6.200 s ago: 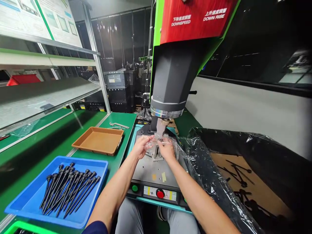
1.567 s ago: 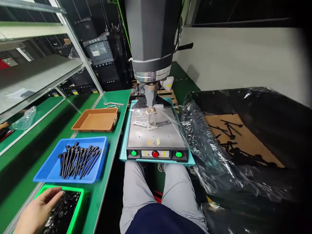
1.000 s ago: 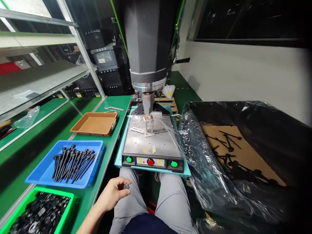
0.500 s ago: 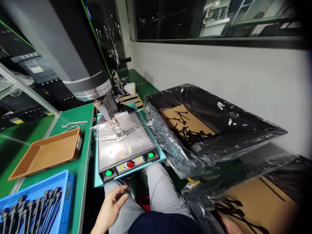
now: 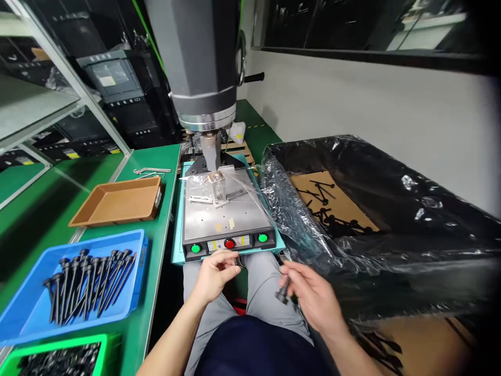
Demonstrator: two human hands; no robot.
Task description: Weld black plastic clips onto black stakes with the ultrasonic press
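Above my lap, my left hand (image 5: 217,275) pinches a small black piece (image 5: 240,262) between thumb and fingers; its exact shape is too small to tell. To its right, my right hand (image 5: 315,297) grips a black rod with a knobbed head (image 5: 282,295), the head pointing down and toward me. Both hands are just in front of a press with a metal plate (image 5: 203,227), two green buttons and a red button (image 5: 229,244). A clear fixture (image 5: 218,185) stands on the plate beneath the press tool (image 5: 211,151).
On the left bench, a blue tray (image 5: 143,271) holds several black rods, beside a brown tray (image 5: 113,203) and a green bin (image 5: 105,355) of small black pieces. A wrench (image 5: 152,171) lies behind. Plastic-lined boxes (image 5: 289,219) with black rods stand on the right.
My right hand has come up out of the lower right box, bringing a black rod over my lap. My left hand has risen slightly toward the press. The view has turned left.
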